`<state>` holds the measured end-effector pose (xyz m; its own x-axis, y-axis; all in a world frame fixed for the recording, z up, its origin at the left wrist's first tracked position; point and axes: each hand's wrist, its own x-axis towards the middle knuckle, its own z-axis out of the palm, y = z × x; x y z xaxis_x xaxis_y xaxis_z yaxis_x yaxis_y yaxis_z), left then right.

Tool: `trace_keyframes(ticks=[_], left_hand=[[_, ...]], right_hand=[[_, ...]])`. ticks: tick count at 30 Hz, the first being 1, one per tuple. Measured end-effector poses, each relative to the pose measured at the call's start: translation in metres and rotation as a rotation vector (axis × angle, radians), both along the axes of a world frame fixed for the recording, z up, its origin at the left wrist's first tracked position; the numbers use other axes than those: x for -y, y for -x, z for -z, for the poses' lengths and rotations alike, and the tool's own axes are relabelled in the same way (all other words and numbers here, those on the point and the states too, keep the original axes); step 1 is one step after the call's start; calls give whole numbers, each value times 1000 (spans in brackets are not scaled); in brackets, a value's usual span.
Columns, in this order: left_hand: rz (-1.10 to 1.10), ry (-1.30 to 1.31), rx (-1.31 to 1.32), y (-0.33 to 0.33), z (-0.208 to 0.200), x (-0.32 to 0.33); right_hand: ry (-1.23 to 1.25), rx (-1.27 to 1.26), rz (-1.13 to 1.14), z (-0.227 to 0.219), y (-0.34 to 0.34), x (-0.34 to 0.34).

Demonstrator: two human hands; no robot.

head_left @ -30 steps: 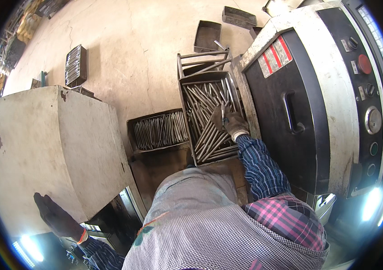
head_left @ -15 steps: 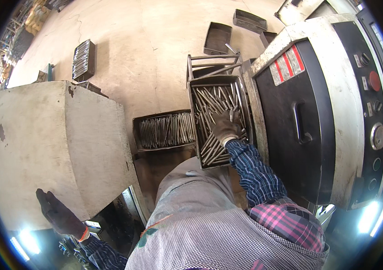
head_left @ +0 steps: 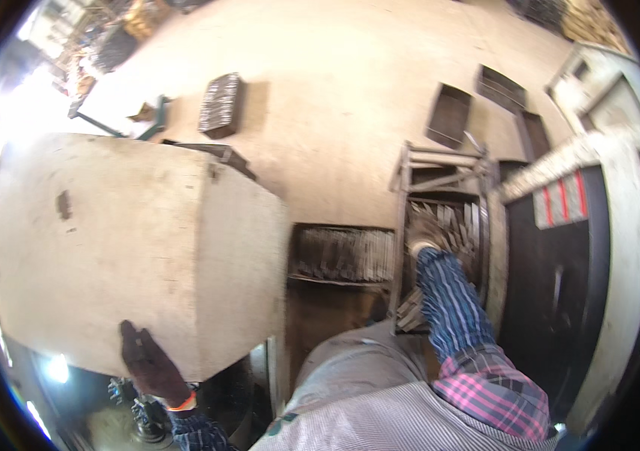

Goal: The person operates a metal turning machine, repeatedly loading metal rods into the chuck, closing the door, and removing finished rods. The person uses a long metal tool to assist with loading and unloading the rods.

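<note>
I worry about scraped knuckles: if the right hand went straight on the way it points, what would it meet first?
Probably the metal rods in the dark tray; blur hides whether the right hand already touches them.

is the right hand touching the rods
Cannot tell: the head view shows the gloved right hand over the metal rods, but blur and the hand itself hide any contact.
</note>
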<state>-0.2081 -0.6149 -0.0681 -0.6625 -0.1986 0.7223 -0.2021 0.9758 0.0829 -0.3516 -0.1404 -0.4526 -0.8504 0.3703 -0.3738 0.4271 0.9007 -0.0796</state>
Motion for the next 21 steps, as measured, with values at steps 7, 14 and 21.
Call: trace_keyframes(ticks=[7,14,21], left_hand=[[0,147,64,3,-14,-11],[-57,181,71,4,-13,-16],[-58,194,78,0,-8,-13]], right_hand=[[6,-70,32,-7,15,-11],[-106,-81,74,24,48,-22],[-136,-213,22,51,53,-30]])
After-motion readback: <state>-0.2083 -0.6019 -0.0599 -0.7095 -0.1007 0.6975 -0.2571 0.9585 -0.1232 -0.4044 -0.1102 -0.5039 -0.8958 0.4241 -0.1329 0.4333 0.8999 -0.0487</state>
